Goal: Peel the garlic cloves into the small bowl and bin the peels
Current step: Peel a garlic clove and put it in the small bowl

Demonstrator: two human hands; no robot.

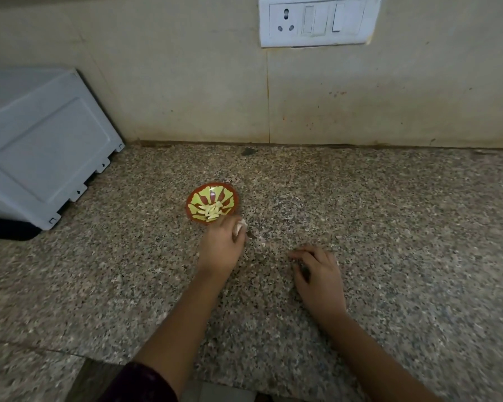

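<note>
Nearest the lens: dark sleeve [145, 381] on the left forearm, at the near edge of the speckled counter [389, 227]. Left hand [221, 245] reaches far-left toward the small bowl [212, 184], its fingertips at the bowl's near rim. Its fingers are curled round a pale scrap [240, 226]. The view is soft here, so I cannot tell whether this is papery peel or an unpeeled clove; peel seems likelier. The bowl sits on the counter, far from the near edge and left of centre, with a heap of peeled garlic cloves [211, 211] in its near half. Right hand [317, 274] rests palm-down on the counter, near and to the right of the left hand and well apart from the bowl. Its fingers are loosely bent and nothing shows in it. A few small flecks [251, 235] lie just right of the left hand, possibly stray peel. Grey appliance [41, 146] at far left; switch plate [317, 21] on the wall. No bin in view. Judgement: peeling looks largely done, with cloves in the bowl and no whole cloves seen on the counter. The step in hand appears to be gathering peels. The next move calls for sweeping up the flecks, keeping the scrap clenched so nothing drops among the cloves, then carrying it all to a bin out of view.
</note>
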